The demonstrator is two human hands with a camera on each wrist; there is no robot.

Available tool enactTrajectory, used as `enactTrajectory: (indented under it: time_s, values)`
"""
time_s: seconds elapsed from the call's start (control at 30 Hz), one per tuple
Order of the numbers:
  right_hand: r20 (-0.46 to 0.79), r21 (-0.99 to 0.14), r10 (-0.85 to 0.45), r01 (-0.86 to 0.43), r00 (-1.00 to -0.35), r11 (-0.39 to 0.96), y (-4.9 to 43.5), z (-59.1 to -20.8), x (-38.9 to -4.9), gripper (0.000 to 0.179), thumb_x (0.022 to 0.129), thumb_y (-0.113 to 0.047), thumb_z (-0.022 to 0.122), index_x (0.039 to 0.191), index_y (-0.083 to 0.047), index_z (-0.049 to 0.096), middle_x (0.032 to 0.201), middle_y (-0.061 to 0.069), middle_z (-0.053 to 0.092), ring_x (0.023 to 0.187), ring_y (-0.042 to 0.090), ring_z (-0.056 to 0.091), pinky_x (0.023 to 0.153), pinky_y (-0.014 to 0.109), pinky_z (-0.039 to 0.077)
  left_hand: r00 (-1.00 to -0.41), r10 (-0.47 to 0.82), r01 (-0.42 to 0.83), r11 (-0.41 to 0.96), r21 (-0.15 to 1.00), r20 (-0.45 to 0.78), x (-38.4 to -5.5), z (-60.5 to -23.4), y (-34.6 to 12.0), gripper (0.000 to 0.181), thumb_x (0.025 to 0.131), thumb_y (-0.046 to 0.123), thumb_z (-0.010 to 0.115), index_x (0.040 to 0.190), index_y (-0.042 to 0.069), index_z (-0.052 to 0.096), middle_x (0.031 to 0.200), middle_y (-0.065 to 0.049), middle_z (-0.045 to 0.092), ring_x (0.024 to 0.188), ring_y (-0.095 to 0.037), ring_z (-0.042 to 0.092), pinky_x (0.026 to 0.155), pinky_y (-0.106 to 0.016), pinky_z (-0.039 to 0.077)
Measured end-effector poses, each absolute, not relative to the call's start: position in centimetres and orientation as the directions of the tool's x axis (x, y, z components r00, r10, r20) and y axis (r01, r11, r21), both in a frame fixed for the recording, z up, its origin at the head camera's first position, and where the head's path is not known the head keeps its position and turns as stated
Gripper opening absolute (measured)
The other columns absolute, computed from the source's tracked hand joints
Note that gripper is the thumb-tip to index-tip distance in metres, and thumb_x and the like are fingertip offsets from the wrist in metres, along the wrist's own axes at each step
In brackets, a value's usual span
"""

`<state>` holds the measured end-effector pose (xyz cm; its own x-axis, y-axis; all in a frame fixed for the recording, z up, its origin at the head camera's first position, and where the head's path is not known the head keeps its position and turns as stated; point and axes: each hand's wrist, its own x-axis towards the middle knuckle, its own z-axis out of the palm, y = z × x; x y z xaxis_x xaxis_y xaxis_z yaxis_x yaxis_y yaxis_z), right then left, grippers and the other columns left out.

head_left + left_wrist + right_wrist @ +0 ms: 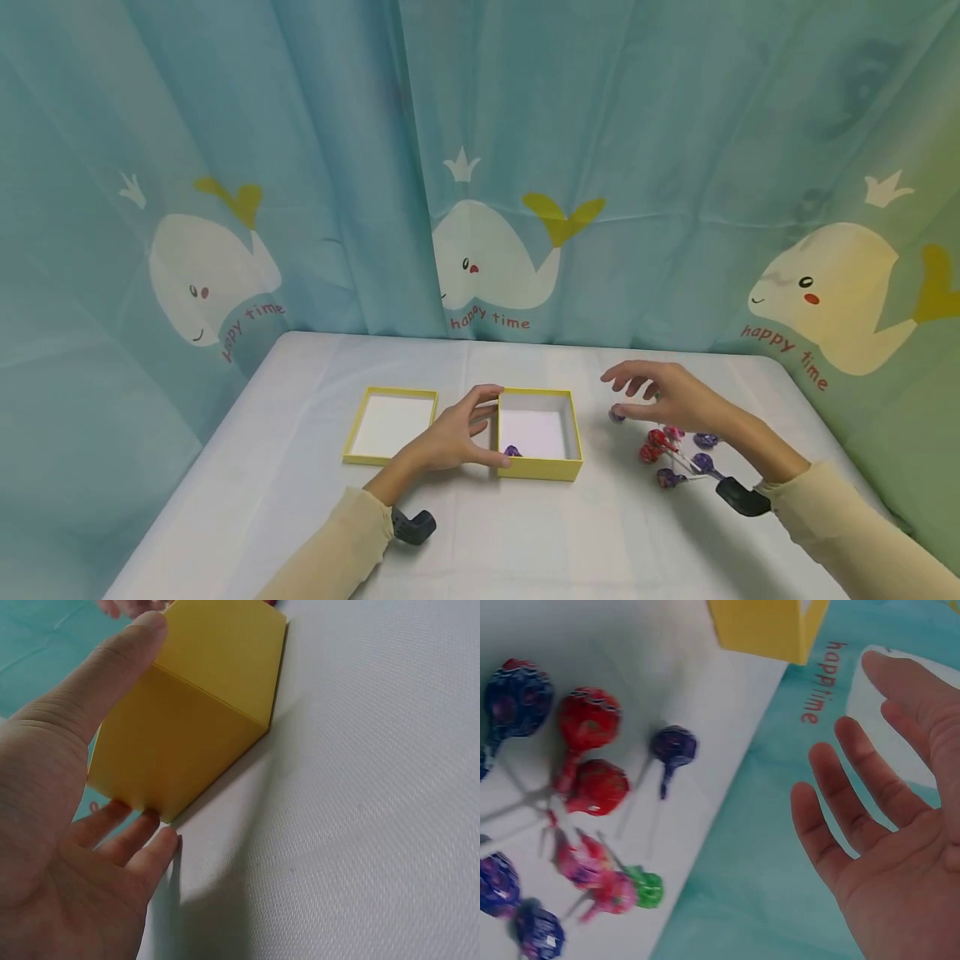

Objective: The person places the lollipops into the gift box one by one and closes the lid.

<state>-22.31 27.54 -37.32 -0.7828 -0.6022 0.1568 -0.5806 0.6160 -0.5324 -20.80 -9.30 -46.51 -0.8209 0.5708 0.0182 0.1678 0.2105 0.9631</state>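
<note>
My left hand point(465, 429) holds the left side of an open yellow box point(538, 469), thumb at the front corner and fingers spread toward the back. In the left wrist view the thumb lies along the box's yellow wall point(217, 645) and the fingertips touch its lower edge. A purple-wrapped lollipop point(512, 451) lies inside, at the front left corner. My right hand point(671, 396) hovers right of the box, fingers loosely bent and apart, with nothing in it. A single purple lollipop point(673, 746) lies on the table near that hand.
Several lollipops, including a red one point(649, 453) and a dark blue one point(706, 442), lie in a loose cluster under the right forearm. Left of the box lies a shallow yellow-rimmed lid point(390, 425), white inside. A blue whale-print curtain point(360, 167) hangs behind the white-covered table point(525, 533).
</note>
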Motion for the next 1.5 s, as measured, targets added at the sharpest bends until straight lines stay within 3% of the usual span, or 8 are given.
enactTrajectory:
  time_s: [0.13, 0.3, 0.4, 0.67, 1.03, 1.5]
  values:
    - [0.155, -0.505, -0.588, -0.575, -0.794, 0.644, 27.9, -39.0, -22.7, 0.043, 0.085, -0.013, 0.086, 0.124, -0.018, 0.069, 0.115, -0.005, 0.07, 0.097, 0.016, 0.064, 0.079, 0.041, 0.061, -0.82, 0.572, 0.173, 0.215, 0.961, 0.02, -20.9, -46.6, -9.3, 0.1, 0.077, 0.015, 0.093, 0.156, 0.015, 0.032, 0.164, -0.013, 0.03, 0.149, -0.026, 0.037, 0.119, -0.033, 0.038]
    - [0.117, -0.487, -0.587, -0.562, -0.801, 0.669, 28.2, -40.5, -23.1, 0.048, 0.085, -0.009, 0.085, 0.129, -0.012, 0.066, 0.119, 0.009, 0.068, 0.1, 0.031, 0.065, 0.081, 0.049, 0.061, -0.819, 0.573, 0.18, 0.215, 0.96, 0.026, -20.8, -46.6, -9.3, 0.1, 0.077, 0.016, 0.093, 0.156, 0.014, 0.031, 0.164, -0.014, 0.03, 0.149, -0.027, 0.036, 0.119, -0.034, 0.038]
    - [0.082, -0.478, -0.586, -0.548, -0.806, 0.686, 28.4, -41.1, -23.4, 0.049, 0.085, -0.008, 0.084, 0.131, -0.008, 0.064, 0.117, 0.013, 0.067, 0.1, 0.032, 0.064, 0.082, 0.051, 0.061, -0.82, 0.572, 0.184, 0.217, 0.959, 0.028, -20.8, -46.6, -9.3, 0.1, 0.077, 0.016, 0.093, 0.156, 0.014, 0.031, 0.164, -0.014, 0.03, 0.149, -0.028, 0.037, 0.119, -0.035, 0.039]
    - [0.027, -0.456, -0.6, -0.544, -0.8, 0.704, 29.0, -42.5, -24.3, 0.05, 0.085, -0.007, 0.084, 0.131, -0.007, 0.063, 0.114, 0.009, 0.067, 0.097, 0.025, 0.065, 0.08, 0.044, 0.061, -0.826, 0.564, 0.178, 0.231, 0.956, 0.018, -20.8, -46.6, -9.3, 0.1, 0.077, 0.016, 0.093, 0.155, 0.015, 0.032, 0.164, -0.014, 0.03, 0.149, -0.027, 0.037, 0.119, -0.034, 0.039]
    - [-0.045, -0.443, -0.543, -0.47, -0.839, 0.763, 28.9, -43.5, -25.0, 0.045, 0.084, -0.007, 0.085, 0.125, -0.011, 0.067, 0.105, 0.001, 0.068, 0.092, 0.018, 0.063, 0.074, 0.028, 0.059, -0.819, 0.572, 0.195, 0.224, 0.955, 0.034, -20.8, -46.7, -9.3, 0.101, 0.077, 0.017, 0.093, 0.156, 0.014, 0.031, 0.164, -0.015, 0.03, 0.149, -0.027, 0.038, 0.119, -0.034, 0.039]
    - [-0.028, -0.415, -0.544, -0.485, -0.839, 0.77, 29.0, -44.0, -25.2, 0.028, 0.085, -0.006, 0.083, 0.11, -0.012, 0.071, 0.096, -0.006, 0.067, 0.085, 0.013, 0.062, 0.068, 0.026, 0.055, -0.822, 0.569, 0.193, 0.23, 0.954, 0.029, -20.7, -46.6, -9.3, 0.1, 0.077, 0.016, 0.093, 0.156, 0.015, 0.031, 0.164, -0.012, 0.031, 0.149, -0.026, 0.038, 0.118, -0.032, 0.039]
